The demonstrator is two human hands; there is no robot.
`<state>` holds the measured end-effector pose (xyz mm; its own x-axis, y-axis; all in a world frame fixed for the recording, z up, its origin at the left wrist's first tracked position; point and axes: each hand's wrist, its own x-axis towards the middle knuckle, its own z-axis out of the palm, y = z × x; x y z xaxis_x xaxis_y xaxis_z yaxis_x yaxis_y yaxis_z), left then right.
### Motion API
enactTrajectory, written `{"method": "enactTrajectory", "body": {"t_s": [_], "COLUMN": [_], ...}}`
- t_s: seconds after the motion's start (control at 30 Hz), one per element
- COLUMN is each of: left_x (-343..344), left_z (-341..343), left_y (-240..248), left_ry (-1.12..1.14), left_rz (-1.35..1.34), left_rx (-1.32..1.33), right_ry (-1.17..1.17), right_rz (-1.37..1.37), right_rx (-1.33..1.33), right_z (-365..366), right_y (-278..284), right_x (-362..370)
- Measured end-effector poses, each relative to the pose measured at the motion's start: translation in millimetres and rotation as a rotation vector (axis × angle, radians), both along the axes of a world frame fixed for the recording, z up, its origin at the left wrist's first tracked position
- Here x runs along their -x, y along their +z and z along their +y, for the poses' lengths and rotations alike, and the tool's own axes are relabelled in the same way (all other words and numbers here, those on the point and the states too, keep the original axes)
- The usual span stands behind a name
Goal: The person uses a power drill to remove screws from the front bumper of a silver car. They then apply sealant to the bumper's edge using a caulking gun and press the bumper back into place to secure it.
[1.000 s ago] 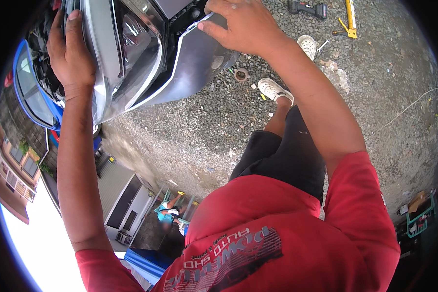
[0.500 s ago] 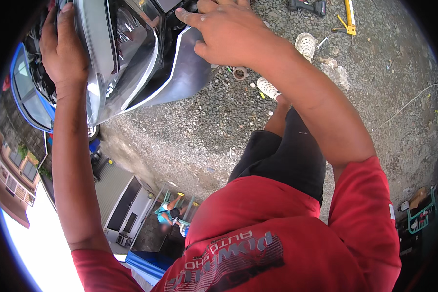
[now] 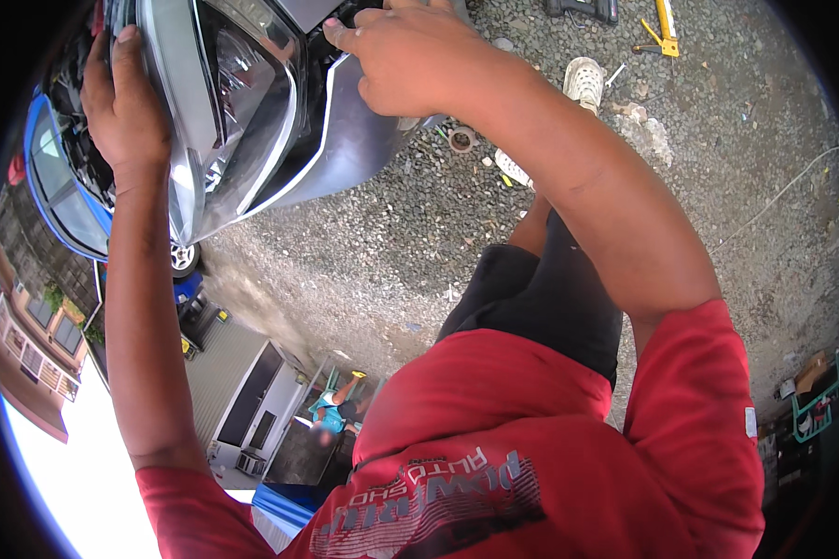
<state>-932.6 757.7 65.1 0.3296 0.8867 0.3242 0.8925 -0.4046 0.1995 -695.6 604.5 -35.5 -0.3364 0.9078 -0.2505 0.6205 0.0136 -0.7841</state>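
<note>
A clear car headlight (image 3: 242,102) with a grey upper edge sits at the front corner of a grey car, above a painted bumper (image 3: 345,140). My left hand (image 3: 126,107) grips the headlight's outer upper edge, thumb along one side and fingers on the other. At the headlight's inner end is my right hand (image 3: 410,56), its index finger stretched toward the dark gap beside the lamp. Its thumb is apart, near the bumper's top edge. The other right fingertips are cut off by the picture's upper edge.
On the gravel lie a yellow tool (image 3: 664,33), a dark power tool (image 3: 583,9) and a tape roll (image 3: 461,140). My white clog (image 3: 584,84) stands near a small wrench-like tool (image 3: 615,74). A blue car (image 3: 61,186) is beyond; a person (image 3: 328,410) sits far back.
The view has shifted slightly. My right hand has moved a little left along the headlight's inner end; my left hand keeps its hold. The distant person has changed posture.
</note>
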Motion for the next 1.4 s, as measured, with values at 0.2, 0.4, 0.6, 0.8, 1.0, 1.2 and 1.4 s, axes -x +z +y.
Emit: {"method": "enactTrajectory", "body": {"t_s": [0.2, 0.4, 0.6, 0.8, 1.0, 1.2, 1.4], "left_x": [1, 1, -1, 3, 1, -2, -1], "left_z": [-2, -2, -2, 4, -2, 1, 2], "left_y": [1, 3, 2, 2, 4, 3, 4], "left_ry": [-0.029, 0.000, 0.015, 0.004, -0.007, -0.004, 0.038], "left_rz": [0.029, 0.042, 0.046, -0.014, -0.067, -0.166, -0.254], "left_rx": [-0.024, -0.009, -0.012, 0.044, 0.091, 0.171, 0.196], "right_ry": [-0.046, -0.032, -0.043, -0.003, -0.020, -0.175, -0.102], "right_rz": [-0.070, -0.057, -0.033, -0.071, 0.018, -0.103, -0.053], "right_rx": [-0.082, -0.008, -0.004, 0.047, 0.003, -0.130, -0.097], "right_z": [-15, -9, -11, 0, -7, -15, -11], "right_y": [1, 2, -4, -1, -14, -39, -33], "right_x": [4, 3, 4, 5, 5, 29, 22]}}
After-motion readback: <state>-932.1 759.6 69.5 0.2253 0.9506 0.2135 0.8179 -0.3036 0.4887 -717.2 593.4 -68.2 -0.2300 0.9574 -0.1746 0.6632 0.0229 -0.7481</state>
